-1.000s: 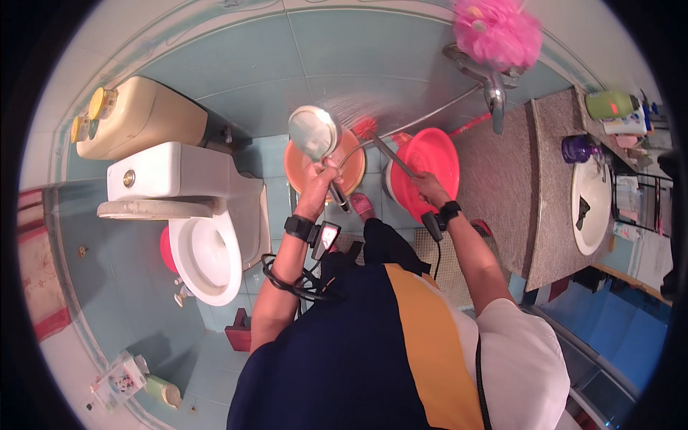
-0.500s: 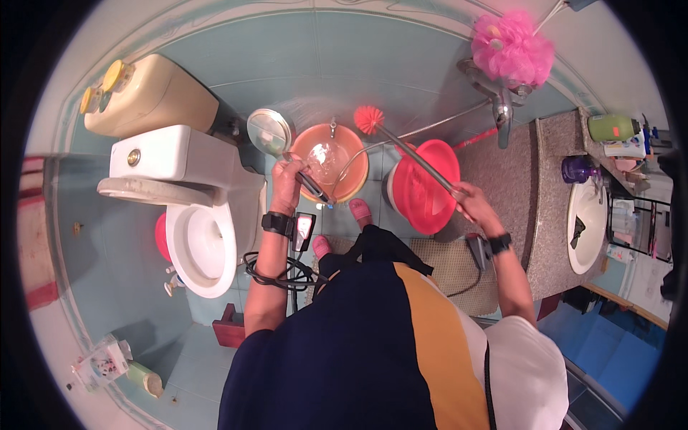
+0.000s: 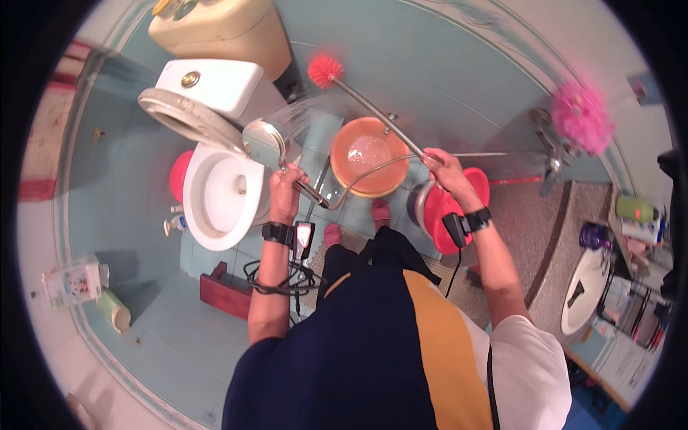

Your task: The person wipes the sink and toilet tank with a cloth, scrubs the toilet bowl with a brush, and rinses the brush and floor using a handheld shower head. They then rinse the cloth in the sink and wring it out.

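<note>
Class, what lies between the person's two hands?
The head view shows the orange basin between the left hand and right hand, the hose crossing over it, and the shower handle jutting in.

Pink bath puff (image 3: 583,118), white sink (image 3: 589,278), green bottle (image 3: 633,209)

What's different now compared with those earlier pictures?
The shower head has moved left from over the orange basin toward the toilet; the red brush head has moved left too. The view has turned. The left hand still grips the shower, the right hand the brush handle.
</note>
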Available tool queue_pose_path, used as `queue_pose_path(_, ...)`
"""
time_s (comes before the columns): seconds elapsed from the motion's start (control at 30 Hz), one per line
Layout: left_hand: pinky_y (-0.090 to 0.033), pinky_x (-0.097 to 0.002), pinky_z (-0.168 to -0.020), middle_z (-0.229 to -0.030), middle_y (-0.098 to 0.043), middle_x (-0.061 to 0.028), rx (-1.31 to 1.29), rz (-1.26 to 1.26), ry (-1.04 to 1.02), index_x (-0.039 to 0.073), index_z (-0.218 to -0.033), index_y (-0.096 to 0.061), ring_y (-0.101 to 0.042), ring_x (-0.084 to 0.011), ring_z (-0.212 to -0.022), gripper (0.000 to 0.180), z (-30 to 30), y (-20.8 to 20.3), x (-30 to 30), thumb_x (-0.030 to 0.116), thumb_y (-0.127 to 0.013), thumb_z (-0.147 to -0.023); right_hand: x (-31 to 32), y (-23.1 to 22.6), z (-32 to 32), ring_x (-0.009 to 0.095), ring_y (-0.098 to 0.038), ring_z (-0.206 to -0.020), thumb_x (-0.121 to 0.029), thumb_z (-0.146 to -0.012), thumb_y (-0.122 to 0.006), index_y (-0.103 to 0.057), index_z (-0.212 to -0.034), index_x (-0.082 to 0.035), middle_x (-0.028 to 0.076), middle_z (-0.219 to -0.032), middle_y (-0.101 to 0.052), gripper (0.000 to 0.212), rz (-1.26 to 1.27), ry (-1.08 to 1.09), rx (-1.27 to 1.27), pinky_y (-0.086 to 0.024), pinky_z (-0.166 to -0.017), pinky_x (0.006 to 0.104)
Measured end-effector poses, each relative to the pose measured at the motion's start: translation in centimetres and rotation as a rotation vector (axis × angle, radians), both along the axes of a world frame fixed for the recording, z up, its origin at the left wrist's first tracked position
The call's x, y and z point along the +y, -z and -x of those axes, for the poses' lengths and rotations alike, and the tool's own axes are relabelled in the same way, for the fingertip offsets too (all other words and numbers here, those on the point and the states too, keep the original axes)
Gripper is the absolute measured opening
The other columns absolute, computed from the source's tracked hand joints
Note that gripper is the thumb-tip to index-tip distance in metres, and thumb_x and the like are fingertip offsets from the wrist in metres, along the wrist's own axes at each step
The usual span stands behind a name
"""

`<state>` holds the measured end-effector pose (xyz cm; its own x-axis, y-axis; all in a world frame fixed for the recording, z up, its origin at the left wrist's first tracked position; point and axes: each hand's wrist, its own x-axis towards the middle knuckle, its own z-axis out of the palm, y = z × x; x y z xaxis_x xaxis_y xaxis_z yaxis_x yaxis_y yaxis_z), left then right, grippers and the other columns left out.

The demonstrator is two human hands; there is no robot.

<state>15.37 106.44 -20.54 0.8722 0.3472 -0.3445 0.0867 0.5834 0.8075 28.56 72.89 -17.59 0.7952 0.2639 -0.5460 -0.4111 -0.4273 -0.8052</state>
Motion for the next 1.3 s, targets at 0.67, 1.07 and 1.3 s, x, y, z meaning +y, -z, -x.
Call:
queue_pose_path(0.67,-0.045,-0.0326,-0.070,-0.071,-0.055,-0.0096,0.170,0.003,-0.314,0.002,-0.081,-0.050,-0.054,-0.0186,-0.068,0.003,4.1,4.9,0.8,0.000,-0.051,-0.079,20.6,31.3,-1.3,0.038,-0.061,-0.094,-0.019,-0.082,-0.046,-0.060,-0.099,-0.003,0.024,-0.095,-0.063,0.028,0.520,-0.628,-0.210,-0.046,-0.082,0.0485)
queue_pose_path(1.07,-0.045,-0.0305,-0.066,-0.072,-0.055,-0.0088,0.200,0.007,-0.226,0.000,-0.080,-0.052,-0.055,-0.0177,-0.066,0.004,3.5,5.5,-0.1,-0.001,-0.051,-0.077,20.3,29.0,-2.2,0.040,-0.063,-0.090,-0.018,-0.087,-0.041,-0.053,-0.113,-0.003,0.024,-0.096,-0.064,0.033,0.639,-0.679,-0.317,-0.048,-0.078,0.0510)
queue_pose_path(1.3,-0.044,-0.0296,-0.067,-0.071,-0.055,-0.0080,0.201,-0.064,-0.139,0.001,-0.076,-0.052,-0.054,-0.0163,-0.067,0.002,3.3,5.4,-0.3,0.000,-0.051,-0.077,19.7,29.9,-5.6,0.042,-0.062,-0.090,-0.017,-0.086,-0.039,-0.049,-0.116,-0.001,0.025,-0.099,-0.063,0.035,0.638,-0.752,-0.235,-0.048,-0.080,0.0522)
